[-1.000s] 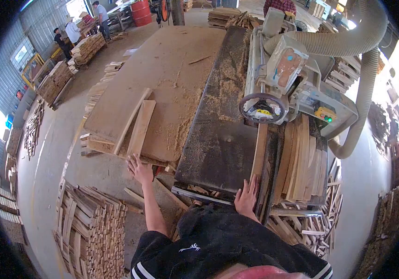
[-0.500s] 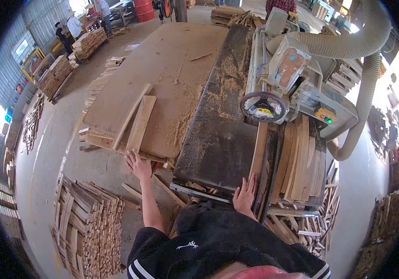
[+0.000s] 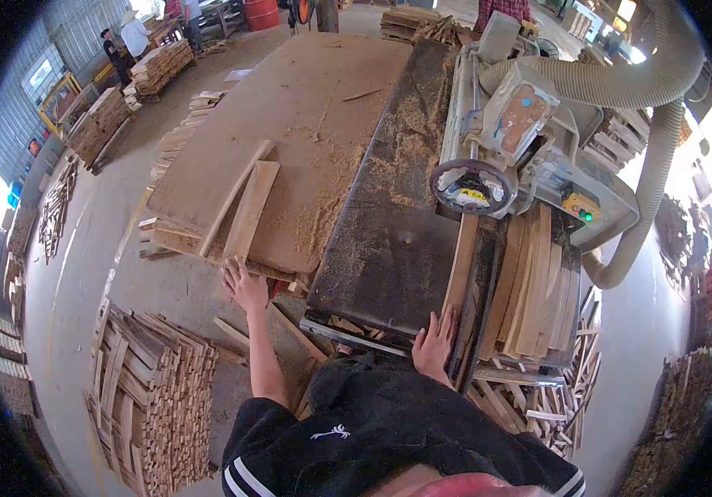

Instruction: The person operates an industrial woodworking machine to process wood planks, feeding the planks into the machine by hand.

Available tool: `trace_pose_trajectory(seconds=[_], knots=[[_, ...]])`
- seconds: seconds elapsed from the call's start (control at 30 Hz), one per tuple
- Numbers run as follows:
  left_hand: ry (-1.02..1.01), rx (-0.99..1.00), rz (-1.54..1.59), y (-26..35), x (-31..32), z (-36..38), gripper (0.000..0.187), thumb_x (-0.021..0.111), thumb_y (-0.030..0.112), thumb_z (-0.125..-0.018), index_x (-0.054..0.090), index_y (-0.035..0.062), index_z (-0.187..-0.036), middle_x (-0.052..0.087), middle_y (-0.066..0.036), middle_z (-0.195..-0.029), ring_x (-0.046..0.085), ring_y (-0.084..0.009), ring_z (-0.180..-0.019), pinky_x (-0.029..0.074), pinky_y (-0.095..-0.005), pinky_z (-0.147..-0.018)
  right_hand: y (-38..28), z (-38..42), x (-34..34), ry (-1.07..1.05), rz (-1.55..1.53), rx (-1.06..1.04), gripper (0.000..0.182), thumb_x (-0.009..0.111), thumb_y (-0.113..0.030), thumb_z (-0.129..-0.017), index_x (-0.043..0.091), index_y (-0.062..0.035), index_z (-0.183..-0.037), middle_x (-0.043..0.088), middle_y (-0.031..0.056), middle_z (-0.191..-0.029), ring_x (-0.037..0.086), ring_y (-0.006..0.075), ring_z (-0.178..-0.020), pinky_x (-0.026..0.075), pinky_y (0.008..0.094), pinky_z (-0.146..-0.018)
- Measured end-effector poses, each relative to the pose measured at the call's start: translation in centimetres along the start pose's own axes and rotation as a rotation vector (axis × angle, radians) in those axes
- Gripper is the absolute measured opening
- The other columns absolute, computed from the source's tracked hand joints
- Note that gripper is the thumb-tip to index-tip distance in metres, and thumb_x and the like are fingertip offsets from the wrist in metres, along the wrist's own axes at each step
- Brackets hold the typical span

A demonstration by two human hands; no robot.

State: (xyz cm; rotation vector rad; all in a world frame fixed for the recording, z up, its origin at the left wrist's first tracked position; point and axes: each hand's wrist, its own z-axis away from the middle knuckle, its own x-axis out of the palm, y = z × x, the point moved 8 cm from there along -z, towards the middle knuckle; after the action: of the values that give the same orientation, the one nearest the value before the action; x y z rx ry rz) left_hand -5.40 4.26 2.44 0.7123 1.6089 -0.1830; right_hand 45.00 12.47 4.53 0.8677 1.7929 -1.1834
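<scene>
Reaching left hand (image 3: 242, 286), fingers (image 3: 230, 267) spread

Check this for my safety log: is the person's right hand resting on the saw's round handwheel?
No. The right hand lies flat at the table's near edge beside a wooden strip, well short of the handwheel.

Top: black short-sleeved shirt, filling the lower centre of the frame.
Sleeve trim: two white stripes at the cuff, lower left and lower right.
Marking: small white palm-tree emblem on the shoulder.
Forearms: bare below the sleeves.
Left hand (image 3: 244, 286): bare, ungloved.
Right hand (image 3: 434, 345): bare, ungloved.
</scene>
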Motion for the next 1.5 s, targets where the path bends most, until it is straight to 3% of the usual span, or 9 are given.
trace_pose_trajectory(seconds=[0.27, 0.33, 0.43, 0.63, 1.17, 1.33, 1.5], knots=[[-0.038, -0.024, -0.041, -0.1, 0.3, -0.1, 0.095, 0.078, 0.033, -0.085, 0.028, 0.0165, -0.163, 0.023, -0.013, -0.170, 0.018, -0.0335, -0.157, 0.014, -0.0493, -0.128, 0.1, 0.0, 0.1, -0.014, -0.029, 0.016, 0.045, 0.052, -0.014, -0.101, 0.051, 0.0062, -0.141, 0.018, 0.0264, -0.167, 0.033, 0.0497, -0.146, 0.039, 0.0566, -0.113], [-0.029, -0.011, -0.042, -0.3, 0.5, -0.1, 0.095, 0.079, 0.033, -0.085, 0.028, 0.0165, -0.163, 0.022, -0.013, -0.170, 0.018, -0.0335, -0.157, 0.014, -0.0494, -0.128, 0.3, 0.0, 0.3, -0.073, -0.029, 0.059, 0.045, 0.052, -0.015, -0.101, 0.048, 0.0037, -0.142, 0.018, 0.0249, -0.167, 0.025, 0.0462, -0.151, 0.032, 0.0535, -0.119], [-0.020, -0.003, -0.046, -0.1, 0.3, 0.0, 0.094, 0.078, 0.033, -0.085, 0.029, 0.0162, -0.163, 0.022, -0.013, -0.170, 0.019, -0.0337, -0.157, 0.015, -0.0497, -0.128, -0.1, -0.1, 0.0, -0.014, 0.019, 0.005, 0.046, 0.051, -0.014, -0.102, 0.049, 0.0050, -0.143, 0.019, 0.0274, -0.165, 0.032, 0.0512, -0.145, 0.038, 0.0577, -0.113], [0.011, 0.012, -0.049, -0.1, 0.3, 0.0, 0.089, 0.074, 0.033, -0.086, 0.031, 0.0148, -0.162, 0.025, -0.014, -0.169, 0.021, -0.0350, -0.156, 0.015, -0.0496, -0.127, 0.3, 0.1, 0.3, -0.019, -0.039, 0.022, 0.046, 0.051, -0.015, -0.101, 0.050, 0.0045, -0.143, 0.022, 0.0282, -0.164, 0.033, 0.0539, -0.143, 0.035, 0.0589, -0.115], [-0.016, -0.029, -0.005, -0.4, 0.8, -0.2, 0.093, 0.076, 0.031, -0.086, 0.027, 0.0184, -0.164, 0.021, -0.013, -0.170, 0.016, -0.0341, -0.158, 0.015, -0.0522, -0.127, 0.1, 0.0, 0.2, -0.023, -0.023, 0.032, 0.046, 0.053, -0.012, -0.100, 0.050, 0.0037, -0.142, 0.021, 0.0264, -0.165, 0.032, 0.0502, -0.147, 0.037, 0.0563, -0.114], [0.005, -0.017, -0.007, -0.3, 0.8, -0.1, 0.092, 0.076, 0.031, -0.086, 0.028, 0.0177, -0.164, 0.022, -0.013, -0.170, 0.017, -0.0343, -0.157, 0.015, -0.0513, -0.127, 0.3, -0.1, 0.3, -0.014, 0.023, -0.013, 0.054, 0.056, 0.006, -0.091, 0.046, 0.0037, -0.145, 0.017, 0.0250, -0.167, 0.024, 0.0470, -0.151, 0.035, 0.0536, -0.119], [0.009, -0.030, -0.023, 0.0, 0.5, 0.0, 0.092, 0.076, 0.032, -0.086, 0.028, 0.0171, -0.164, 0.023, -0.012, -0.170, 0.017, -0.0337, -0.157, 0.014, -0.0503, -0.128, 0.8, -0.9, 1.1, -0.089, 0.054, 0.029, 0.068, 0.059, 0.014, -0.083, 0.042, 0.0037, -0.148, 0.012, 0.0230, -0.169, 0.021, 0.0475, -0.152, 0.037, 0.0519, -0.119]])
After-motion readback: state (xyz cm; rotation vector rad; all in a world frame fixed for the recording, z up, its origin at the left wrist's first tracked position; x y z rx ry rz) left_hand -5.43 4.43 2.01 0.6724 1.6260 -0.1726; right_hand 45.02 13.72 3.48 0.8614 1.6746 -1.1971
